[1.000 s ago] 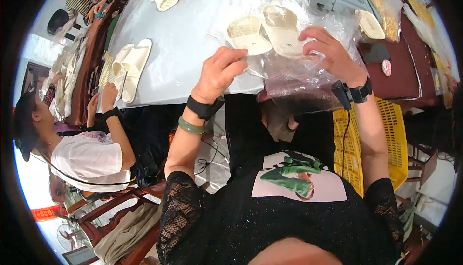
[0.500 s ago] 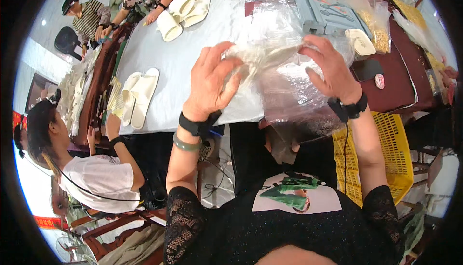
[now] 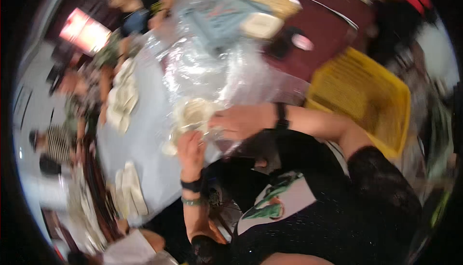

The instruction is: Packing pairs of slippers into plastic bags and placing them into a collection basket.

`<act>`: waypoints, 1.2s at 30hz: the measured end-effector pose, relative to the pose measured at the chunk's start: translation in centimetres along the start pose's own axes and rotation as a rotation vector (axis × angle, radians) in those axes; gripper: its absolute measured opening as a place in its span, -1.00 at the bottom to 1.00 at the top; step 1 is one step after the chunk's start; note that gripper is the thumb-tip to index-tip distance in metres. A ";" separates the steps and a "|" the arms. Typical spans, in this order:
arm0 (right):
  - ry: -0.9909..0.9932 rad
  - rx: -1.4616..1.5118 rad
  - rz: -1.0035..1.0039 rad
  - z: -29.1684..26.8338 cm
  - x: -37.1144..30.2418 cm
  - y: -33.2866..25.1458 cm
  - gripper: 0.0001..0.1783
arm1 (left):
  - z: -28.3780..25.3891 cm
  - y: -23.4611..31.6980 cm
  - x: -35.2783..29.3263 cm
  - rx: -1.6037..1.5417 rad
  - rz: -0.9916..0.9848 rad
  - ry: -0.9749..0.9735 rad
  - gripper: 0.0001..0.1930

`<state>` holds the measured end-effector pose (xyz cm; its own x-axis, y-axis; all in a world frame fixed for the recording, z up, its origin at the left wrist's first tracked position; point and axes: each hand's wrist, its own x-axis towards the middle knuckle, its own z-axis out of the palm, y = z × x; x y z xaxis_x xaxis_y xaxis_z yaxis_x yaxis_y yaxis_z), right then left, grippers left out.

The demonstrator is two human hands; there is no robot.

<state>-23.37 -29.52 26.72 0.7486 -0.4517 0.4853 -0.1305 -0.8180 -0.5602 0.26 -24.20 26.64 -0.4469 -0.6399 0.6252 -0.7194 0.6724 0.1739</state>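
The picture is tilted and blurred. My left hand [image 3: 191, 151] and my right hand [image 3: 241, 121] meet at the edge of a grey table [image 3: 144, 135]. Both grip a clear plastic bag [image 3: 217, 72] that rises crumpled above them. Inside the bag, between my hands, sits a pair of cream slippers [image 3: 192, 114]. My left wrist wears a black band and a green bracelet, my right wrist a black watch.
More cream slipper pairs [image 3: 130, 195] [image 3: 121, 102] lie on the table's left part. A yellow crate [image 3: 366, 96] stands to the right, beside a dark red surface [image 3: 328, 28]. Other people [image 3: 53, 144] sit along the table's far and left sides.
The view has swung and tilted to the right, with blur. My hands have drawn closer together, gathering the bag around the slippers near the table edge.
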 end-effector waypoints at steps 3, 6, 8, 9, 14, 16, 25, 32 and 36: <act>0.099 0.218 0.039 1.3 3.0 1.0 -0.54 | -0.6 0.1 -0.8 -0.056 0.045 -0.015 -0.69; 0.151 0.050 0.494 1.9 5.4 1.1 -0.28 | 1.4 1.3 -0.1 -0.113 0.295 -0.182 -0.73; -0.146 -0.400 0.260 2.0 5.7 0.9 -0.34 | 4.9 3.2 -0.9 -0.113 0.384 -0.139 -0.77; -0.001 -0.481 0.246 3.7 5.9 0.8 -0.41 | 5.3 3.7 -1.0 -0.129 0.377 -0.113 -0.78; 0.210 -0.340 0.038 8.0 4.7 4.3 -0.86 | 7.2 3.6 -6.0 -0.104 0.382 -0.161 -0.80; 0.216 -0.243 0.120 8.4 3.0 4.2 -0.86 | 7.7 4.9 -6.5 -0.146 0.320 -0.164 -0.75; 0.177 -0.335 0.058 2.2 3.7 3.9 -0.71 | 6.2 4.7 -5.0 -0.054 0.231 -0.050 -0.56; 0.171 -0.398 0.085 -0.2 0.9 5.4 -0.52 | 7.6 5.3 -7.2 -0.002 0.049 0.059 -0.50; -0.104 -0.367 0.203 4.2 3.8 -0.5 -0.10 | 8.5 6.4 -8.6 -0.042 -0.012 0.086 -0.52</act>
<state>-17.72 -29.34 26.01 0.7431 -0.5937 0.3087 -0.4903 -0.7970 -0.3526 -4.99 -17.54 15.93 -0.3900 -0.6148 0.6855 -0.7008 0.6811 0.2121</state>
